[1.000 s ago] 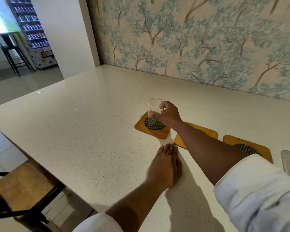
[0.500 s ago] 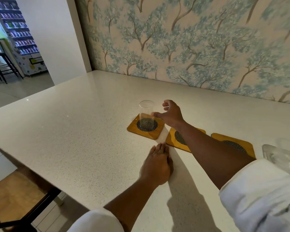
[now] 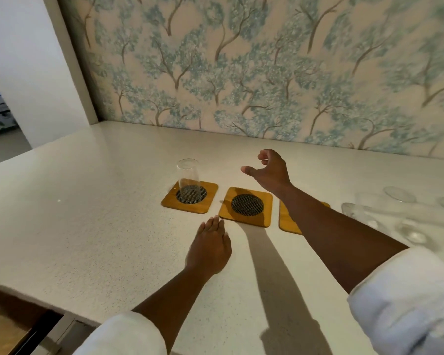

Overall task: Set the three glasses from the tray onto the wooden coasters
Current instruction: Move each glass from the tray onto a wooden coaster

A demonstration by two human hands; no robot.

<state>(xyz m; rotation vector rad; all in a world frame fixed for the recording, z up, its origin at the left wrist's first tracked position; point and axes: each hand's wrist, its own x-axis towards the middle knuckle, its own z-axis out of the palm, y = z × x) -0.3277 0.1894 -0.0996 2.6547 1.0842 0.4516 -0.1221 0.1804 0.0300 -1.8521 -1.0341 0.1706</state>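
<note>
A clear glass [image 3: 188, 179] stands upright on the left wooden coaster [image 3: 210, 199], which has a black mesh centre. The middle coaster [image 3: 246, 206] is bare. My right forearm covers most of the right coaster [image 3: 287, 222]. My right hand [image 3: 269, 170] hovers above the counter behind the middle coaster, fingers apart and curled, holding nothing. My left hand [image 3: 210, 245] lies flat on the counter in front of the coasters. At the right edge a clear tray [image 3: 351, 210] holds blurred glasses [image 3: 398, 194].
The white speckled counter [image 3: 87, 213] runs back to a wall with tree-patterned wallpaper [image 3: 241, 73]. A white pillar [image 3: 36, 73] stands at the left. The counter's near edge drops off at the lower left, above a wooden stool seat [image 3: 0, 331].
My right hand let go of the glass on the left coaster and drew back to the right. The view swung right, bringing the tray further in. My left hand stayed flat.
</note>
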